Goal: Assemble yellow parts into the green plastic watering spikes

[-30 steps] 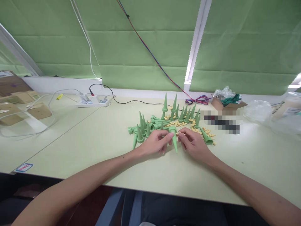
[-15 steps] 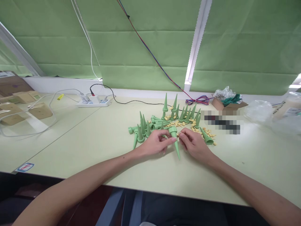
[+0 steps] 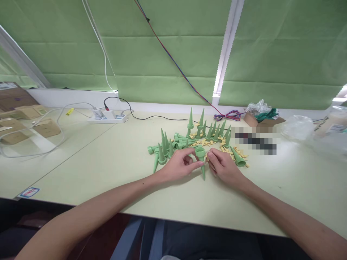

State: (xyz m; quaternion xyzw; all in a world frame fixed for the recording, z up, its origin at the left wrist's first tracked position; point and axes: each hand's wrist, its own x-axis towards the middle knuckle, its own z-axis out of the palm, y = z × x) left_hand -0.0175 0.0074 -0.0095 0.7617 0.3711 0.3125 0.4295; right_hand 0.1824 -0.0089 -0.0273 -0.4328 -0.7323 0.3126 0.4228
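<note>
My left hand (image 3: 182, 162) grips a green plastic plant watering spike (image 3: 201, 154) between thumb and fingers, its ringed open end up and its point down. Close against the spike's right side, my right hand (image 3: 221, 164) pinches a small yellow plastic valve (image 3: 206, 157), mostly hidden by the fingertips. Whether the valve sits in the spike I cannot tell. Behind the hands several green spikes (image 3: 190, 119) stand point up, while others lie in a heap. Loose yellow valves (image 3: 206, 143) are strewn among them. One green spike (image 3: 238, 157) lies on its side just beyond my right hand.
A white power strip (image 3: 107, 117) with cables lies at the back left, near brown cardboard boxes (image 3: 47, 127). At the back right are an open carton (image 3: 252, 120), a clear plastic bag (image 3: 297, 127) and a bundle of cable (image 3: 228, 115). The table's edge runs below my forearms.
The spike in my left hand has tilted more upright, its open end turned up towards me. My right hand stays beside it, barely shifted, still pinching the yellow valve.
</note>
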